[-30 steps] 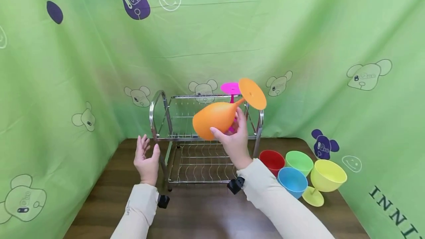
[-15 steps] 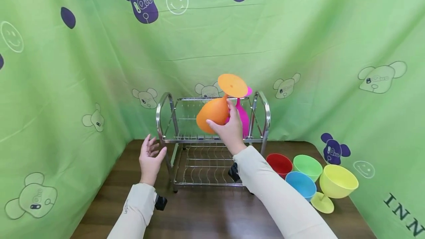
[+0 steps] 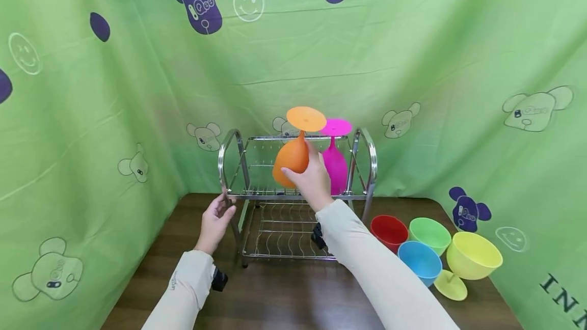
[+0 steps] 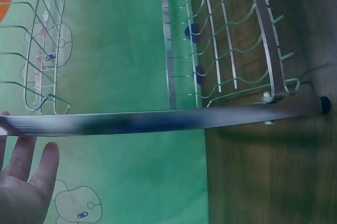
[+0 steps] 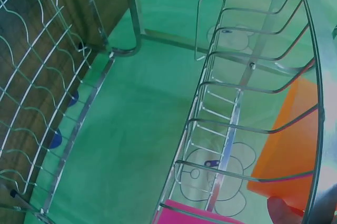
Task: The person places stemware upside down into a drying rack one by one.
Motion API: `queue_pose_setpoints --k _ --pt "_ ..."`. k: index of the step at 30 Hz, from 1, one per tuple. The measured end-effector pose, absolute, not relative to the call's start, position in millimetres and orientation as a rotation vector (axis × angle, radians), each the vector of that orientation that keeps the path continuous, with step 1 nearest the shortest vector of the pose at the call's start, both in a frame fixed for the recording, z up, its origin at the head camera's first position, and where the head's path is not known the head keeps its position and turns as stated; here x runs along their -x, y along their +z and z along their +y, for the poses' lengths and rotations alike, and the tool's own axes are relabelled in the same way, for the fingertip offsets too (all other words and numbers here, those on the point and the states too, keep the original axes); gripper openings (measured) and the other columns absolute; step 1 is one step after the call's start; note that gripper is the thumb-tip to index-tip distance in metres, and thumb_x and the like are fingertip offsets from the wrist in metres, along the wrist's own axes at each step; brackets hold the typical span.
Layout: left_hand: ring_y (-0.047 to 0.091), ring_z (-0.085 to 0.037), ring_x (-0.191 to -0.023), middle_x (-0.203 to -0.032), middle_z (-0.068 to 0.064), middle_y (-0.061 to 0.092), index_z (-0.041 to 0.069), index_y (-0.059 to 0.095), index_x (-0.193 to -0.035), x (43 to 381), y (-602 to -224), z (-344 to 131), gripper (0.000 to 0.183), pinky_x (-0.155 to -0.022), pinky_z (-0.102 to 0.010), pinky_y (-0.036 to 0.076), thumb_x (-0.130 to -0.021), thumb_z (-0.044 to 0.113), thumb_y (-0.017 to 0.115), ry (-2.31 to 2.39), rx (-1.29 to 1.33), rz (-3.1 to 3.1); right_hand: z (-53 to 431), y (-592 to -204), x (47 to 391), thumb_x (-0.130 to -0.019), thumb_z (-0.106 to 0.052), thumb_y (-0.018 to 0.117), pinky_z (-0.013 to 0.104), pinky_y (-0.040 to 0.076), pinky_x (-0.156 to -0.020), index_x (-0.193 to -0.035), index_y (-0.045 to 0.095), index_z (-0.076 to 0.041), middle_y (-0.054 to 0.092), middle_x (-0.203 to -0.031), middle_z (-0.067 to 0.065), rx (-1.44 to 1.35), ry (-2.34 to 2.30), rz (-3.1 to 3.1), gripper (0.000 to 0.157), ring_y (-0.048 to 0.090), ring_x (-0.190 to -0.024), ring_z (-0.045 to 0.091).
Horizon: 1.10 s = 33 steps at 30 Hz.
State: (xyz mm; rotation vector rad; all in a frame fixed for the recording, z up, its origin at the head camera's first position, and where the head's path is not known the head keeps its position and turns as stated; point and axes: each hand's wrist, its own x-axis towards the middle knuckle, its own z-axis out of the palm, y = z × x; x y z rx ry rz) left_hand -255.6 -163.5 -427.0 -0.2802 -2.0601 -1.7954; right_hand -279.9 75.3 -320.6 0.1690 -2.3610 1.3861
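Observation:
In the head view my right hand (image 3: 311, 177) grips an orange plastic goblet (image 3: 289, 159) by its bowl, thumb on the near side. The goblet is upside down and slightly tilted, foot upward, over the upper tier of a chrome dish rack (image 3: 293, 196). In the right wrist view the orange bowl (image 5: 287, 150) shows through the rack's wires. A magenta goblet (image 3: 336, 169) stands inverted on the upper tier just to the right. My left hand (image 3: 214, 223) touches the rack's left post with its fingers, and in the left wrist view straight fingers (image 4: 46, 166) reach the metal bar (image 4: 121, 123).
At the right of the wooden table (image 3: 293, 299) stand a red cup (image 3: 390, 230), a green cup (image 3: 431, 233), a blue cup (image 3: 419, 261) and a yellow goblet (image 3: 474, 253). The rack has a lower wire tier (image 3: 293, 230). A green printed curtain (image 3: 284, 55) surrounds the table.
The orange goblet has moved left and turned from lying sideways to nearly upright with its foot on top. My left hand has moved right to the rack's post.

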Motion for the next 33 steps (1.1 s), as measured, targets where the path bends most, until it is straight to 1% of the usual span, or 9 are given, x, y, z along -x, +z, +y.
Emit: queue_pose_setpoints --k 2,4,10,14,16,19,23,31,33 --pt "0.058 0.005 -0.085 -0.109 -0.040 0.057 -0.022 0.045 -0.121 258 -427 -162 0.033 -0.079 -0.014 0.048 -0.091 -0.012 0.054 -1.829 0.304 -2.018 76 -320 282 -0.079 -0.029 0.076 0.053 0.047 -0.087 -0.148 0.033 -0.017 0.046 -0.134 0.015 -0.186 1.364 -2.377 0.082 0.055 -0.110 0.034" --pt "0.059 0.005 -0.081 -0.106 -0.041 0.056 -0.024 0.044 -0.119 258 -426 -161 0.030 -0.078 -0.014 0.049 -0.092 -0.013 0.051 -1.843 0.323 -2.000 76 -320 285 -0.078 -0.029 0.076 0.053 0.048 -0.087 -0.147 0.033 -0.016 0.046 -0.134 0.015 -0.180 1.342 -2.392 0.082 0.055 -0.110 0.034" --pt "0.061 -0.002 -0.077 -0.103 -0.039 0.059 -0.025 0.043 -0.119 258 -429 -159 0.031 -0.075 -0.015 0.049 -0.091 -0.014 0.051 -1.871 0.317 -2.076 77 -322 291 -0.078 -0.025 0.077 0.054 0.048 -0.086 -0.146 0.034 -0.014 0.049 -0.132 0.016 -0.115 1.317 -2.488 0.082 0.055 -0.111 0.034" --pt "0.061 -0.003 -0.081 -0.108 -0.037 0.059 -0.021 0.045 -0.122 260 -426 -161 0.032 -0.071 -0.017 0.050 -0.094 -0.009 0.050 -1.857 0.294 -2.111 74 -322 297 -0.077 -0.024 0.078 0.055 0.049 -0.083 -0.143 0.036 -0.011 0.051 -0.127 0.018 -0.140 1.296 -2.488 0.080 0.056 -0.107 0.036" --pt "0.061 -0.001 -0.082 -0.112 -0.037 0.058 -0.020 0.045 -0.124 259 -423 -165 0.033 -0.066 -0.017 0.049 -0.094 -0.008 0.050 -1.843 0.264 -2.126 70 -323 299 -0.076 -0.024 0.078 0.055 0.050 -0.082 -0.143 0.035 -0.010 0.051 -0.126 0.019 -0.139 1.308 -2.492 0.080 0.057 -0.106 0.037" --pt "0.060 0.002 -0.082 -0.116 -0.039 0.055 -0.020 0.044 -0.126 256 -424 -167 0.034 -0.065 -0.017 0.049 -0.094 -0.009 0.049 -1.845 0.235 -2.142 69 -326 299 -0.076 -0.025 0.079 0.054 0.050 -0.082 -0.142 0.034 -0.010 0.051 -0.126 0.019 -0.114 1.296 -2.535 0.081 0.057 -0.106 0.037" --pt "0.059 0.005 -0.082 -0.118 -0.039 0.054 -0.021 0.042 -0.127 256 -425 -169 0.035 -0.070 -0.016 0.050 -0.095 -0.009 0.048 -1.851 0.247 -2.164 68 -331 297 -0.076 -0.025 0.079 0.053 0.050 -0.083 -0.141 0.034 -0.007 0.051 -0.124 0.020 -0.098 1.253 -2.576 0.081 0.057 -0.106 0.036" --pt "0.057 0.009 -0.083 -0.114 -0.041 0.055 -0.023 0.043 -0.125 265 -425 -167 0.034 -0.079 -0.014 0.048 -0.093 -0.013 0.048 -1.822 0.305 -2.122 69 -327 304 -0.078 -0.020 0.078 0.050 0.050 -0.086 -0.142 0.030 -0.003 0.052 -0.124 0.023 -0.145 1.239 -2.599 0.082 0.057 -0.107 0.038" --pt "0.058 0.006 -0.083 -0.114 -0.040 0.055 -0.023 0.043 -0.125 264 -426 -169 0.034 -0.080 -0.015 0.048 -0.093 -0.013 0.048 -1.816 0.295 -2.124 67 -329 306 -0.078 -0.020 0.078 0.050 0.050 -0.086 -0.142 0.029 -0.002 0.053 -0.124 0.023 -0.153 1.233 -2.613 0.083 0.058 -0.106 0.038"
